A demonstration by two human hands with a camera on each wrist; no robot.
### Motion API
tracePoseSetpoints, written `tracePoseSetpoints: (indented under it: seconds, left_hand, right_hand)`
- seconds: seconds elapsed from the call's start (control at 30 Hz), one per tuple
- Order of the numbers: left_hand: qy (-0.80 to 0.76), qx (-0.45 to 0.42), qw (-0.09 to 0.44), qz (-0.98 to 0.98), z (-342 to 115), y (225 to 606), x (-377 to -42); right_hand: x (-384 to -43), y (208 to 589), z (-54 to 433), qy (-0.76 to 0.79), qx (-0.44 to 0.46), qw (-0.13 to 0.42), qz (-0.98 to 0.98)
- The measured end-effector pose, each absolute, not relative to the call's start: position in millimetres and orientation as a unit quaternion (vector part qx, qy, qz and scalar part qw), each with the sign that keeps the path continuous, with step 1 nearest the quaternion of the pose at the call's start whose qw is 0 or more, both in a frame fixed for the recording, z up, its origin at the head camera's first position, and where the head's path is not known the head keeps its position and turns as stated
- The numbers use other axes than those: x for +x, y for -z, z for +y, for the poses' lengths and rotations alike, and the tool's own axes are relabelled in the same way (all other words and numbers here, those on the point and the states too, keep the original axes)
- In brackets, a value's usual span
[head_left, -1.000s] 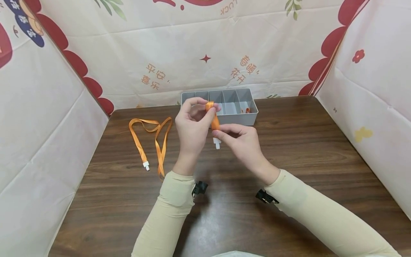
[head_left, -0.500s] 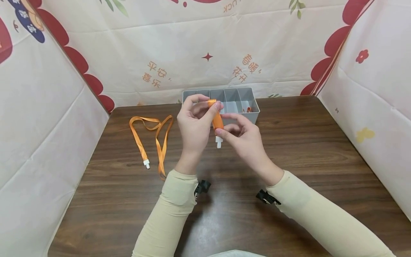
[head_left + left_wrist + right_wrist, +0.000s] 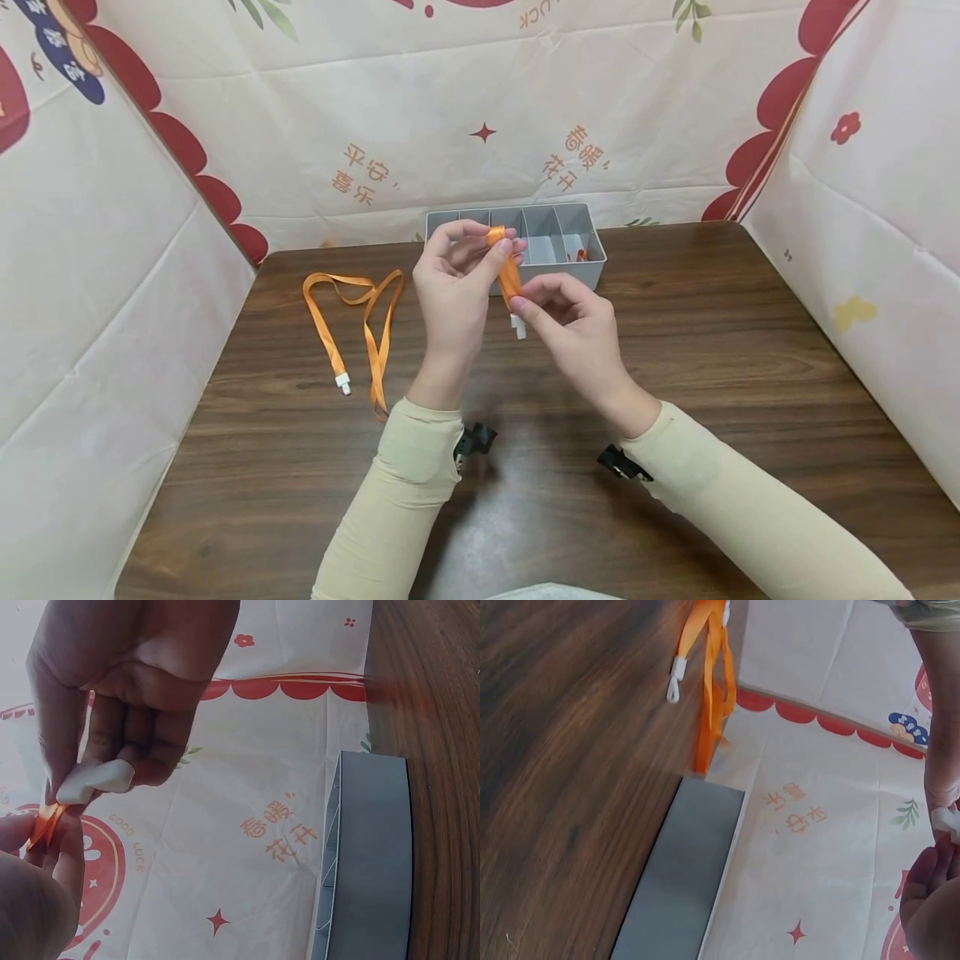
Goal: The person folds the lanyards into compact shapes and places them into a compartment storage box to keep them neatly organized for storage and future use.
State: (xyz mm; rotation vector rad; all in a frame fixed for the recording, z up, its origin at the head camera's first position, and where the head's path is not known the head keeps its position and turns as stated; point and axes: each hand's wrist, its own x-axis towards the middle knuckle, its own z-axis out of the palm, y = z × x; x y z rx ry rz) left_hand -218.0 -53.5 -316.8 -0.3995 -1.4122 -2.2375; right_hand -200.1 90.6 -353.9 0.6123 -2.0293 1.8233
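Note:
Both hands hold a folded orange lanyard (image 3: 509, 273) in the air, in front of the grey box. The left hand (image 3: 456, 287) pinches its upper end between thumb and fingers. Lower down, the right hand (image 3: 573, 333) pinches the bundle near its white plastic clip (image 3: 518, 326), which sticks out below the fingers. In the left wrist view the white clip (image 3: 97, 781) shows beside the right hand's fingers, with a bit of orange strap (image 3: 46, 823) between the hands. The right wrist view catches only part of the hands, at its right edge.
A second orange lanyard (image 3: 320, 321) lies loosely looped at the table's left, its white clip (image 3: 342, 382) toward the front. Behind the hands stands a grey divided box (image 3: 562, 277), with small orange pieces (image 3: 581, 255) in its right compartment. Printed cloth walls (image 3: 480, 92) enclose the table.
The right hand's index finger, extended upward half a second ago, is now curled in at the lanyard. The white clip has shifted slightly right and up, and the strap looks more bunched.

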Motion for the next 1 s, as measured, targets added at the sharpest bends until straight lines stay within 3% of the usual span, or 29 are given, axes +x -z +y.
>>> tracePoseSetpoints:
  seconds: [0.67,1.0]
  left_hand:
    - [0.806,-0.176,0.196,-0.529,-60,315,-219]
    - [0.814,-0.196,0.184,-0.515,-60,317,-219]
  right_hand:
    - [-204,347,97,-0.666,0.181,0.064,-0.721]
    - [-206,341,102,-0.656,0.150,-0.031,-0.739]
